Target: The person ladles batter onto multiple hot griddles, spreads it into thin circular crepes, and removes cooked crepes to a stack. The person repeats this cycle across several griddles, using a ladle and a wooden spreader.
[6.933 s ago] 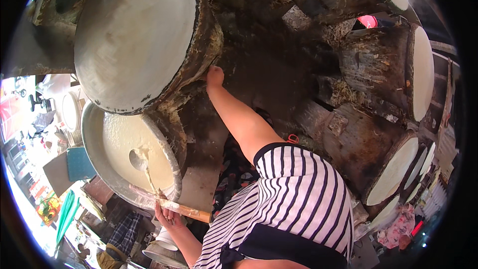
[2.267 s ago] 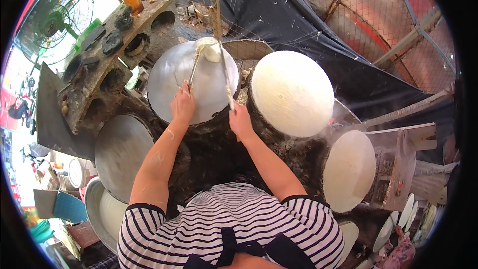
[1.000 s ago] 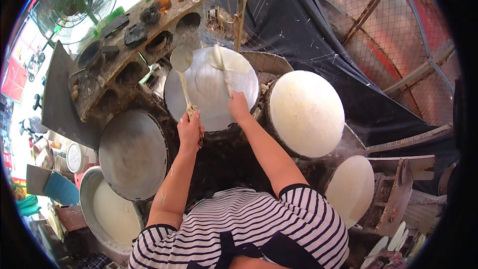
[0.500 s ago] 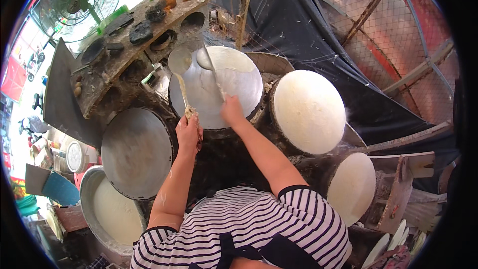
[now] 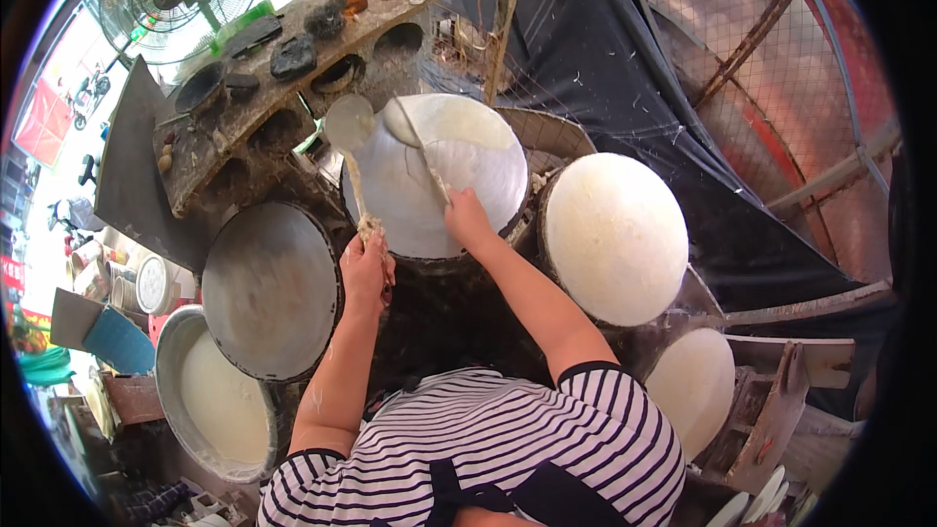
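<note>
Centrally, the left hand [image 5: 365, 271] grips a ladle [image 5: 349, 127] while the right hand [image 5: 467, 220] clasps a thin stick [image 5: 422, 151] over the pale steamer cloth [image 5: 439, 176].

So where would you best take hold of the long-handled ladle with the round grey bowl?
Grip the long-handled ladle low on its thin handle, near the end nearest the person, where the left hand already closes round it. Come from below: the handle slopes up and away to the bowl, which hangs at the edge of the round cloth-topped steamer, so that end looks awkward to grip.
</note>
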{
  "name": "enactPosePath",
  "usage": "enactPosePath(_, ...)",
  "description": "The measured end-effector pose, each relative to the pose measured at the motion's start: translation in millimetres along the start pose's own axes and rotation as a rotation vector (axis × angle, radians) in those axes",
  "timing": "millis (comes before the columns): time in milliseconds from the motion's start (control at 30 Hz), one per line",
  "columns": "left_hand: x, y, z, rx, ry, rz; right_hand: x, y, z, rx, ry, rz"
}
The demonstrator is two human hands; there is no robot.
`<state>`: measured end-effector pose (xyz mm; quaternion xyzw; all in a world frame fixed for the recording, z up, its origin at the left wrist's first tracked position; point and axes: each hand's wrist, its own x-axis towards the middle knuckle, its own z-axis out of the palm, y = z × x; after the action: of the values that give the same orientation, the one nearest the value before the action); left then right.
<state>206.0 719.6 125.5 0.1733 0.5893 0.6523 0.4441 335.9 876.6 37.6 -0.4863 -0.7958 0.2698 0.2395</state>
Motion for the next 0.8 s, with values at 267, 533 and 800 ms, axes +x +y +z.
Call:
enactPosePath(267, -12.1, 3.5, 6.1, -0.059, 0.060, 0.019, 50.9, 28.3, -42.6, -0.106, -0.005, 0.036)
enactPosePath(533, -17.4, 4.1, 12.1, -0.079, 0.133, 0.011, 8.2, 42.4, -43.1, 0.008, -0.277, -0.162)
enactPosePath(800, -28.9, 2.2, 16.8, -0.120, 0.168, 0.012, 73.8, 40.5, -56.7, -0.190, -0.153, -0.106)
